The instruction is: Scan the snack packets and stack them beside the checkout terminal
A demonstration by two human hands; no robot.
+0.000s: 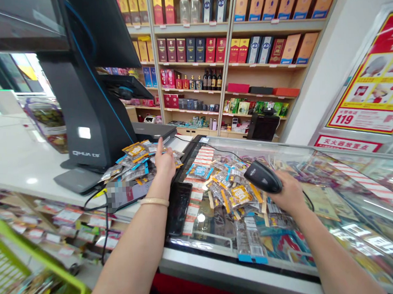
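My right hand [289, 194] is wrapped around a black barcode scanner [262, 177], its head pointing left over a heap of small snack packets [233, 191] on the glass counter [316, 167]. My left hand [164, 162] reaches forward over a second heap of snack packets [134, 161] by the base of the black register terminal [89, 104]. Its fingers are extended and touch the packets; I cannot see anything gripped in it. A pale bracelet [154, 202] circles my left wrist.
A black phone-like device [178, 207] lies on the counter between my arms. A green shopping basket [31, 269] sits at the lower left. Shelves of boxed bottles [211, 49] fill the back wall. A red and yellow poster [374, 85] hangs at the right.
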